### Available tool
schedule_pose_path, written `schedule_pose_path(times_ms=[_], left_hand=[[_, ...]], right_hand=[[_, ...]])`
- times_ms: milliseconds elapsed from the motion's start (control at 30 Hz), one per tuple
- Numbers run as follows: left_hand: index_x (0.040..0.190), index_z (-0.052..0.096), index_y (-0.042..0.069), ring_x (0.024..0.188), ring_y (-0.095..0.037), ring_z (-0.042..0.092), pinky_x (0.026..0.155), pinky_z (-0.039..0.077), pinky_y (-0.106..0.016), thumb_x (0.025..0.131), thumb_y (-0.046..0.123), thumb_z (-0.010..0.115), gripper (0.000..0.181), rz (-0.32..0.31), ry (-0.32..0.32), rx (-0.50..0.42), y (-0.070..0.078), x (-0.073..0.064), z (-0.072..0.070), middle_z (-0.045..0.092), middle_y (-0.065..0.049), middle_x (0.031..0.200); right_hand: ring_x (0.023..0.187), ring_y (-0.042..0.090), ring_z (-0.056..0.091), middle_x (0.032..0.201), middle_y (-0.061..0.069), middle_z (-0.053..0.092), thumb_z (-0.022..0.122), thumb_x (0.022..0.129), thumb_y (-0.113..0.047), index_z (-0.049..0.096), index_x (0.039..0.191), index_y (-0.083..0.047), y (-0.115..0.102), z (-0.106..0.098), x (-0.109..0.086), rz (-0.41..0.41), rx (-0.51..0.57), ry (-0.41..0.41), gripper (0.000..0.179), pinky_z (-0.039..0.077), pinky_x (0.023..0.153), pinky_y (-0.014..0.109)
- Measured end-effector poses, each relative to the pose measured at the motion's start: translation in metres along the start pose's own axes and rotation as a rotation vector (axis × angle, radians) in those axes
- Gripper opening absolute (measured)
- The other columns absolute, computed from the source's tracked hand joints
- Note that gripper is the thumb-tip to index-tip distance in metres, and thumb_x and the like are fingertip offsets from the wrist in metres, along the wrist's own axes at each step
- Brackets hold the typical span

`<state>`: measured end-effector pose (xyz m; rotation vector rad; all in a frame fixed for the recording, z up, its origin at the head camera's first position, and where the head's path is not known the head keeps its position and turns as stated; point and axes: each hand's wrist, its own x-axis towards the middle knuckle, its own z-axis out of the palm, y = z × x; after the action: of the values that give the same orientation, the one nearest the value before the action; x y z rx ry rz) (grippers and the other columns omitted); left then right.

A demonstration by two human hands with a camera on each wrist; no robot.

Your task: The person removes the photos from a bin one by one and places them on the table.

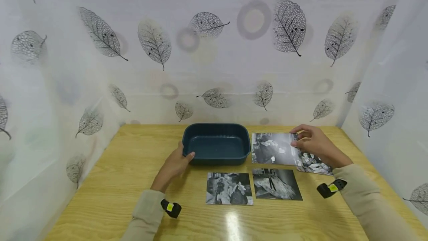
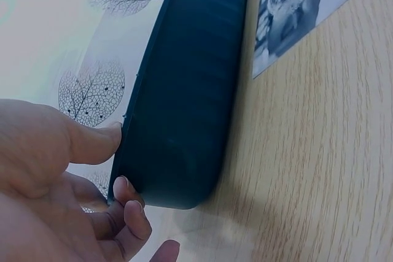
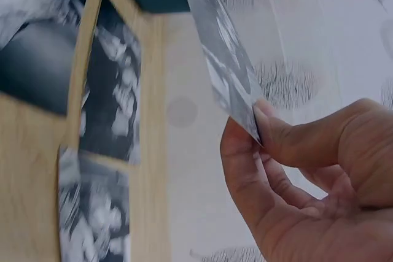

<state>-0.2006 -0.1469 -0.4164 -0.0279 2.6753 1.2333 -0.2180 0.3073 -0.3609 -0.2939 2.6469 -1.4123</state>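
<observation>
A dark teal plastic bin stands at the back middle of the table. My left hand grips its front left corner, with the thumb at the rim and fingers curled against the wall in the left wrist view. To the right, my right hand pinches a black-and-white photo print by its edge between thumb and fingers. That print is raised above the table and overlaps other prints in the head view. Below it in the right wrist view lie a dark print and another print.
Two more prints lie flat in front: one before the bin, and one showing a wide dress to its right. The wooden table meets a leaf-patterned curtain at the back and sides.
</observation>
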Motion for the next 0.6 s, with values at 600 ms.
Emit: schedule_pose_path(times_ms=[600], left_hand=[[0.157, 0.0, -0.01, 0.136, -0.047, 0.043, 0.113, 0.032, -0.06, 0.108, 0.029, 0.049, 0.08, 0.005, -0.007, 0.019, 0.0, 0.002, -0.002, 0.039, -0.035, 0.15]], right_hand=[[0.084, 0.013, 0.061, 0.098, 0.009, 0.059, 0.062, 0.1, -0.008, 0.065, 0.121, -0.015, 0.1, -0.072, -0.079, 0.155, 0.055, -0.175, 0.022, 0.057, 0.074, 0.034]])
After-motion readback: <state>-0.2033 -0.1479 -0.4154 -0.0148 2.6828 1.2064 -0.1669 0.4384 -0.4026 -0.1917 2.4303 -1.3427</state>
